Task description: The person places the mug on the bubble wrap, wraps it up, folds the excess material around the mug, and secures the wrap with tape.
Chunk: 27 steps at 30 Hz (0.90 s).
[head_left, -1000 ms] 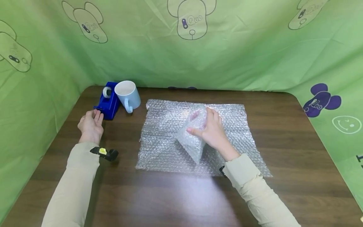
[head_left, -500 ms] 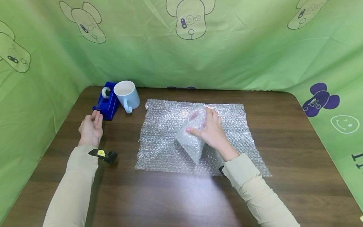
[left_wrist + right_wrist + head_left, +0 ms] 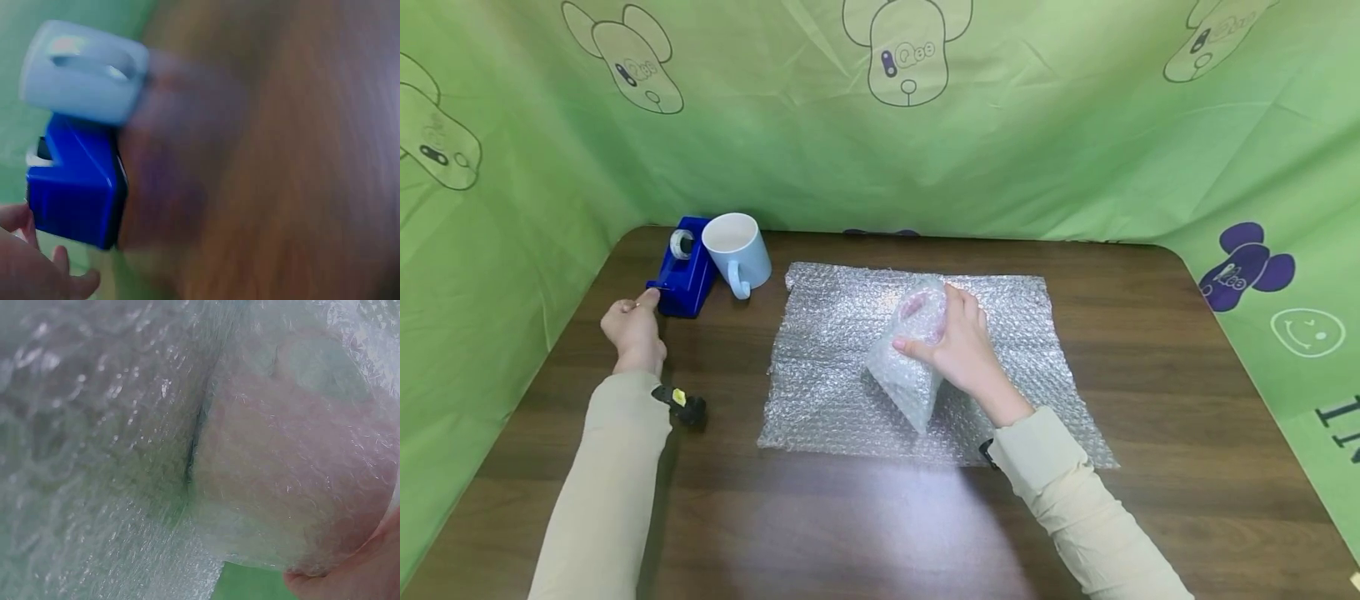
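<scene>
At the table's far left stands a blue tape dispenser with a roll of clear tape in it. My left hand is at its cutter end, thumb and finger pinching the tape's end there; the tape strip itself hardly shows. My right hand grips a bubble-wrapped bundle from its right side, thumb in front. Inside the wrap shows something pinkish and rounded, its kind blurred by the bubbles. In the right wrist view the wrapped bundle fills much of the picture, with a fold line down its left.
A light blue mug stands against the dispenser's right side, handle toward me. Under the bundle a bubble wrap sheet lies flat on the brown wooden table. A green printed cloth hangs behind and at both sides.
My left hand has turned over from palm up to back up, its fingers curling in at the dispenser's cutter. The right hand and the wrapped bundle have stayed in place.
</scene>
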### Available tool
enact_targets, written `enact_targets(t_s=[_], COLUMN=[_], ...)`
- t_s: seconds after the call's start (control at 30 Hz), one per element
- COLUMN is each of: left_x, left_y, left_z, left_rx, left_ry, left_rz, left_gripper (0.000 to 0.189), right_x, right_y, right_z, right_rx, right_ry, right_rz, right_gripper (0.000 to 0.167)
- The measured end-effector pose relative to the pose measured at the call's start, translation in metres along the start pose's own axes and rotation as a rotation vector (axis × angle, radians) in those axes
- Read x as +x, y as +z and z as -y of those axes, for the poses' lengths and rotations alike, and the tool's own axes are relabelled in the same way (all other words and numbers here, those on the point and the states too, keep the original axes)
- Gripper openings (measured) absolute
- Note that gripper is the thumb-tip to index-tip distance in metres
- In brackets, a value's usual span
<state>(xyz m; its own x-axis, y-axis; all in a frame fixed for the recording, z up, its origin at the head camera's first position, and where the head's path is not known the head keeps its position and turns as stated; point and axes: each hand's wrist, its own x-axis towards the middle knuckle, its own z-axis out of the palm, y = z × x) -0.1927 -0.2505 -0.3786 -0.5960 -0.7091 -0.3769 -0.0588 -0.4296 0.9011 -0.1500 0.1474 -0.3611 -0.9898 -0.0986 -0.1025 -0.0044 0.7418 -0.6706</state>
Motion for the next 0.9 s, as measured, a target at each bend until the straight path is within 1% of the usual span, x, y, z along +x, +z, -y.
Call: enact_targets(t_s=[0.03, 0.07, 0.1, 0.13, 0.2, 0.3, 0.37, 0.47, 0.53, 0.6, 0.73, 0.8, 0.9], left_x=[0.000, 0.000, 0.000, 0.000, 0.000, -0.001, -0.001, 0.001, 0.004, 0.006, 0.008, 0.009, 0.012], left_y=[0.000, 0.001, 0.001, 0.002, 0.003, 0.004, 0.003, -0.001, -0.003, -0.006, -0.009, -0.010, -0.010], left_z=[0.002, 0.003, 0.004, 0.004, 0.005, 0.006, 0.007, 0.008, 0.009, 0.010, 0.010, 0.009, 0.009], left_rx=[0.051, 0.086, 0.094, 0.107, 0.112, 0.136, 0.165, 0.232, 0.302, 0.396, 0.596, 0.670, 0.760], left_ry=[0.061, 0.102, 0.122, 0.129, 0.119, 0.106, 0.123, 0.186, 0.246, 0.311, 0.435, 0.477, 0.509], left_rz=[0.002, 0.012, 0.015, 0.019, 0.019, -0.001, -0.007, 0.007, 0.026, 0.045, 0.055, 0.052, 0.048], left_gripper=[0.045, 0.045, 0.046, 0.045, 0.043, 0.042, 0.041, 0.042, 0.044, 0.044, 0.041, 0.040, 0.040], right_x=[0.000, 0.000, 0.000, 0.000, 0.000, 0.000, 0.000, -0.001, -0.001, -0.001, 0.000, 0.000, 0.000], right_y=[0.000, 0.000, -0.001, -0.001, -0.001, -0.001, -0.001, 0.000, 0.001, 0.001, 0.001, 0.001, 0.001], right_z=[0.000, 0.000, 0.000, -0.001, -0.001, -0.001, 0.000, 0.001, 0.001, 0.001, 0.001, 0.000, 0.000], right_rx=[0.000, -0.001, -0.002, -0.003, -0.009, -0.005, 0.001, 0.007, 0.004, -0.003, -0.017, -0.021, -0.021], right_ry=[0.002, 0.004, 0.005, 0.005, 0.003, 0.002, 0.003, -0.002, -0.006, -0.010, -0.010, -0.010, -0.010], right_rz=[-0.001, -0.002, -0.003, -0.004, -0.006, -0.004, -0.002, -0.001, -0.001, -0.001, 0.001, -0.001, -0.004], right_gripper=[0.115, 0.115, 0.115, 0.115, 0.115, 0.115, 0.116, 0.115, 0.115, 0.114, 0.115, 0.114, 0.114])
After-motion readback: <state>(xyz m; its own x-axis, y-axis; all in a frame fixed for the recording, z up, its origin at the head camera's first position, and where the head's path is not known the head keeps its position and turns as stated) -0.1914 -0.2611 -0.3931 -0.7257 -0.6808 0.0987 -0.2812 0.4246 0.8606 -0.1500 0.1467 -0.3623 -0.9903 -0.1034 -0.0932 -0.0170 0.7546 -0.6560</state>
